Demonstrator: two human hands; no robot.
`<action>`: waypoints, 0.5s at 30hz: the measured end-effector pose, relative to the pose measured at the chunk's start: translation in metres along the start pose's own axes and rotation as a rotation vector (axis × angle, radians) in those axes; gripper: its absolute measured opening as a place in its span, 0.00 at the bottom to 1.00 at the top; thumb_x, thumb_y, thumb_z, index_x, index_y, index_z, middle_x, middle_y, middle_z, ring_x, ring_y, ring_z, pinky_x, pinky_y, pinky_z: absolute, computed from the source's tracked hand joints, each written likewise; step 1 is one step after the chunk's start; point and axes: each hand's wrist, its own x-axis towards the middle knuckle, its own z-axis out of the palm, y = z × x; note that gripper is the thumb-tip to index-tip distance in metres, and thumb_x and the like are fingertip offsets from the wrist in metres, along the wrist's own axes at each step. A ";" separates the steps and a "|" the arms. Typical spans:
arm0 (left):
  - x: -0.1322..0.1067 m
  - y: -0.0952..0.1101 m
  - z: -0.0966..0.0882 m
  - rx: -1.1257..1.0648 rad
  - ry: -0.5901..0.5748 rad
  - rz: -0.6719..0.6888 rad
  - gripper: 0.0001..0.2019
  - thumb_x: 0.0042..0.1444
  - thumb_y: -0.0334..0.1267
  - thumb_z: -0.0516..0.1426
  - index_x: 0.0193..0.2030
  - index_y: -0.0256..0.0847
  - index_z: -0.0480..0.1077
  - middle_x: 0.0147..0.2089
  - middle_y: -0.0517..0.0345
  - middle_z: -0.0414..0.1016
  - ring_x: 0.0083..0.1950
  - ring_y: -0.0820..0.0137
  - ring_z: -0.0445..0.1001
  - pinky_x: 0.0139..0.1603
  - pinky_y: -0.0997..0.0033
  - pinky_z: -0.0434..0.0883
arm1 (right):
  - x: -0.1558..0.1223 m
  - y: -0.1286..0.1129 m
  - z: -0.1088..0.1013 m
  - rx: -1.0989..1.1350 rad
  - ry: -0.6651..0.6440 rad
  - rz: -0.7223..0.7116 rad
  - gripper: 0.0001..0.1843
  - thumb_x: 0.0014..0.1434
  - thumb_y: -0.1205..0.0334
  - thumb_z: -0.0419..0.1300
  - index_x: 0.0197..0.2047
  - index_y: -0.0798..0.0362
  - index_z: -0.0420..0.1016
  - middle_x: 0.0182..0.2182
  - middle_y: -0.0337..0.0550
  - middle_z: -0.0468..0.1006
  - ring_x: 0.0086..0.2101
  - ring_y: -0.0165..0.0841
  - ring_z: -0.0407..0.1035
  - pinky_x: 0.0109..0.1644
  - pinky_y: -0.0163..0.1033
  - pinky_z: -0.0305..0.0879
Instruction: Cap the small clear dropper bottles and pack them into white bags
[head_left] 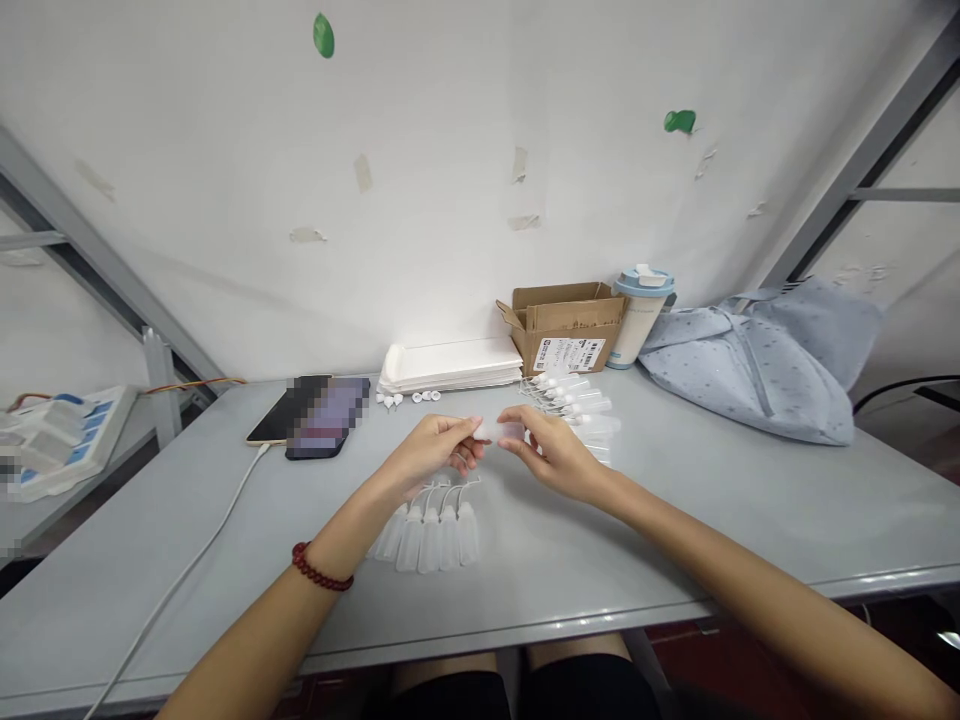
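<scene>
The slim plastic bottles (429, 545) are translucent white, the flat surface (675, 430) plain grey, the beaded bracelet (319, 575) dark red. The rectangular cardboard box (574, 320) is brown, the tapered tumbler (636, 325) off-white with a blue lid (651, 286), the soft fabric bag (712, 370) pale blue-grey, darkly flecked.

carton label (570, 355): print too small to read | tumbler (634, 328): lettering illegible

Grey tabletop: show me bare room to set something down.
Bare: between the right forearm and the pale-blue patterned fabric bag; between the white charging cable and the left forearm. Crowded: the back, with a flat white stack, brown cardboard box and blue-lidded cream cup; the middle, with two groups of translucent plastic bottles.
</scene>
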 end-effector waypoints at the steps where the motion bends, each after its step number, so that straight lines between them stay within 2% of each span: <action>1: 0.000 0.000 0.000 -0.008 -0.012 -0.023 0.23 0.52 0.56 0.56 0.29 0.33 0.73 0.26 0.55 0.71 0.26 0.74 0.68 0.29 0.72 0.66 | 0.000 0.001 0.001 -0.033 0.013 -0.027 0.10 0.63 0.58 0.50 0.46 0.53 0.62 0.34 0.46 0.74 0.28 0.31 0.66 0.32 0.37 0.62; 5: -0.001 0.000 0.001 -0.020 -0.034 -0.045 0.23 0.51 0.56 0.56 0.28 0.33 0.71 0.23 0.59 0.67 0.23 0.75 0.65 0.26 0.73 0.65 | 0.000 0.005 0.002 -0.096 0.027 -0.061 0.11 0.64 0.57 0.49 0.47 0.53 0.62 0.37 0.49 0.75 0.30 0.32 0.68 0.33 0.37 0.62; 8: -0.001 -0.001 0.003 0.002 -0.011 -0.004 0.23 0.51 0.56 0.56 0.26 0.33 0.71 0.22 0.60 0.65 0.23 0.76 0.64 0.26 0.73 0.64 | -0.001 0.006 0.002 -0.115 -0.001 -0.045 0.13 0.64 0.56 0.48 0.47 0.55 0.63 0.33 0.47 0.75 0.28 0.33 0.67 0.32 0.37 0.61; 11: 0.000 -0.001 0.005 0.034 0.018 0.039 0.22 0.51 0.55 0.57 0.27 0.33 0.72 0.23 0.58 0.68 0.22 0.76 0.63 0.27 0.73 0.64 | -0.001 0.006 0.001 -0.107 -0.007 -0.030 0.15 0.64 0.54 0.48 0.45 0.56 0.64 0.27 0.45 0.74 0.25 0.32 0.66 0.30 0.36 0.59; 15: -0.002 0.001 0.007 0.123 0.031 0.142 0.20 0.50 0.53 0.58 0.26 0.34 0.72 0.25 0.57 0.70 0.24 0.76 0.64 0.29 0.73 0.65 | 0.000 0.001 -0.002 0.026 -0.008 0.042 0.15 0.64 0.54 0.47 0.41 0.56 0.67 0.22 0.40 0.71 0.22 0.29 0.63 0.29 0.34 0.57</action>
